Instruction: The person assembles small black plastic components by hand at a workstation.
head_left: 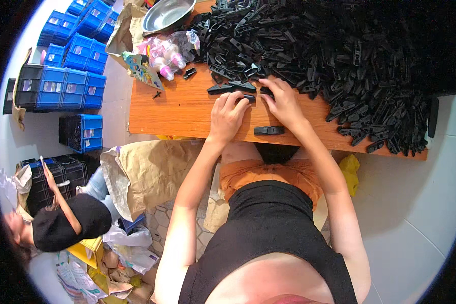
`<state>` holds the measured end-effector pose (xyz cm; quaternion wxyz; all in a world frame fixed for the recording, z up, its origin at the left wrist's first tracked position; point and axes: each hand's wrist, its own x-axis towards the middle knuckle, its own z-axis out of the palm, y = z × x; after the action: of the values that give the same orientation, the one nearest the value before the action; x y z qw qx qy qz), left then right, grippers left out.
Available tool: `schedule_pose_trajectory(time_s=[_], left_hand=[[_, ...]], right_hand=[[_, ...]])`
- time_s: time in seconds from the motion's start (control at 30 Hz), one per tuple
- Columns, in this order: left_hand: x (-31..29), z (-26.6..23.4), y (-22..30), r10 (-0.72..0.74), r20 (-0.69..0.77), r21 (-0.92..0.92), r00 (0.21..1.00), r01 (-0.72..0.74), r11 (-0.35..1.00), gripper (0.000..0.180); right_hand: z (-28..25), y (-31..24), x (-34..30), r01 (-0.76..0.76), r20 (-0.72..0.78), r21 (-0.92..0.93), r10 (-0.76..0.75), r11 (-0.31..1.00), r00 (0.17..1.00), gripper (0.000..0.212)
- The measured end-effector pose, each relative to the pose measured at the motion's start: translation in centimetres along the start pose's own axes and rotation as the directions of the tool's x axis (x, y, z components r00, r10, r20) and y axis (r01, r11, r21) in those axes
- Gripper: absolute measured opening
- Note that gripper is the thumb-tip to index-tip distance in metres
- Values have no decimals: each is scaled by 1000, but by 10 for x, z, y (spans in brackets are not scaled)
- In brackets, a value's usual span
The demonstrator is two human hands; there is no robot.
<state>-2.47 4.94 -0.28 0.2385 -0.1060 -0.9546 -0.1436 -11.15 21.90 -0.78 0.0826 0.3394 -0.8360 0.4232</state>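
Note:
My left hand (228,114) is closed, its fingertips pinching a small black plastic part (249,98) just above the wooden tabletop. My right hand (285,103) is closed too, thumb and fingers round another dark plastic piece (266,91), mostly covered by them. The two pieces are apart. Beyond my left fingers lies a long black plastic part (231,87). Between my wrists, by the table's near edge, rests a single black plastic part (269,130). The exact kind of these parts cannot be made out.
A large heap of black plastic parts (309,48) covers the table's far and right side. At the left stand a metal bowl (167,15) and a bag of pink-and-white bottles (163,54). Blue crates (61,87) are stacked beyond. A seated person (68,220) is at lower left.

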Motion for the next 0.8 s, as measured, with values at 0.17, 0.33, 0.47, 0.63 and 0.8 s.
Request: schedule_pose_trajectory(time_s=[0.17,0.33,0.47,0.63,0.8], left_hand=[[15,-1,3,-17,15,-13,1000,18,1000,24],[24,-4,1,-28,63,-84,998,33,996,24],[22,-20,20,-319,-13,-382,948,290,877,19],[-9,4,17,-676,155,-680,720,574,456,24],[-18,13,14,-561,23,-642,828,442,626,43]], right_hand=[[-24,-1,-2,-227,49,334,224,915,973,32],[-31,5,-19,-248,75,222,237,943,969,24],[-42,3,-33,-207,81,133,198,969,977,24],[-43,4,-40,-166,65,130,159,977,985,25],[-45,17,-43,-173,36,133,170,976,985,26]])
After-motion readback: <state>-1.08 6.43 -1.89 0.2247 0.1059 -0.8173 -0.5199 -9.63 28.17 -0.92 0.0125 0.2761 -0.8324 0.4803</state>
